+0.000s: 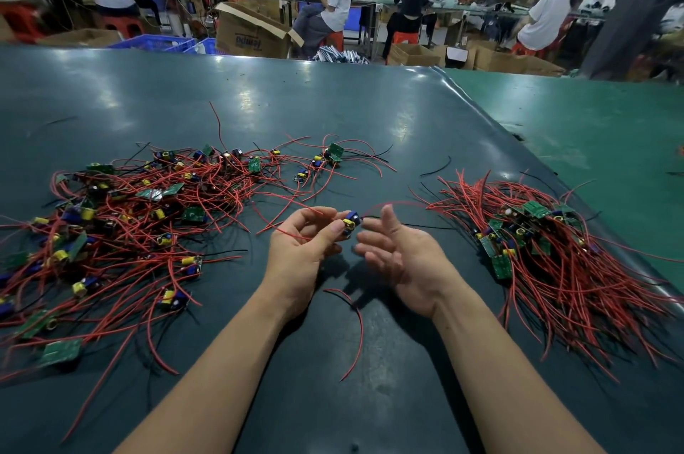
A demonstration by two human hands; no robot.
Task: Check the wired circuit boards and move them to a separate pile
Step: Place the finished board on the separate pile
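I am holding one wired circuit board (349, 222) up over the middle of the counter (259, 91), pinching it between the thumb and fingertips of my left hand (301, 248); its blue and yellow parts are facing me and a red lead is arcing off to the right. My left grip is closing on that board alone, while my right hand (398, 253) is hovering just beside it with the fingers spread and loose, gripping nothing, its fingertips near the board but not clearly touching it. I judge this to be the checking step for this one piece. Toward the right edge of the counter the checked pile (547, 250) is lying fairly neat, its red leads fanned toward the near right corner. Toward the left edge the unchecked pile (122, 231) is sprawling in a wide tangle, and it is looking at least as large, so I am reckoning a good part of the work is remaining. A few loose red wires (357, 327) are lying between my forearms.
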